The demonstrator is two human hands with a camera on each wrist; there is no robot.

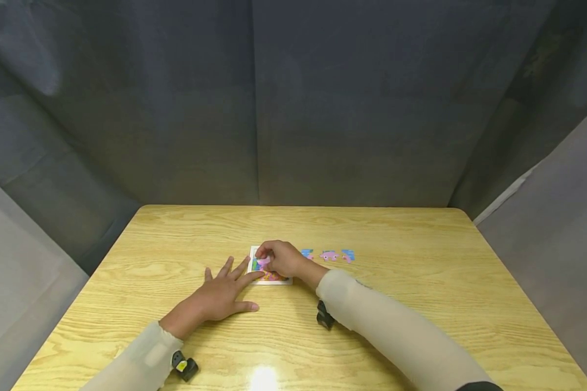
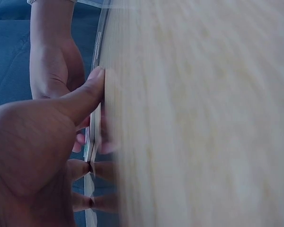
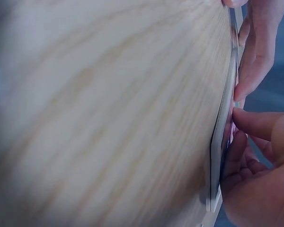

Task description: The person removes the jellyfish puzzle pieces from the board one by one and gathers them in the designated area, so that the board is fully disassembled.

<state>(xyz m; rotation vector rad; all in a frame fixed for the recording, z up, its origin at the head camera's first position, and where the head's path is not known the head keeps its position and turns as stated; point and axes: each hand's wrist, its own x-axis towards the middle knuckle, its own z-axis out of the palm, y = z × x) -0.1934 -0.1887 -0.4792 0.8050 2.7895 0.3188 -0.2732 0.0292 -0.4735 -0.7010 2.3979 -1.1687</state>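
Note:
A small white-bordered puzzle board (image 1: 279, 282) with a colourful picture lies flat near the middle of the table. Fingers spread, my left hand (image 1: 222, 297) rests on the table at the board's left side, its index fingertip on the lower part of the picture. My right hand (image 1: 285, 259) reaches over the board from the right and pinches a pink puzzle piece (image 1: 262, 262) against the picture between thumb and fingers. Seen low in the right wrist view, these fingertips meet the board's (image 3: 214, 165) top face. My right hand covers much of the picture.
Three loose puzzle pieces lie in a row right of the board: a blue and pink one (image 1: 306, 253) beside my right wrist, a pink one with eyes (image 1: 330, 255), and another blue and pink one (image 1: 348, 256). Dark curtains (image 1: 352, 108) hang behind the wooden table (image 1: 411, 250).

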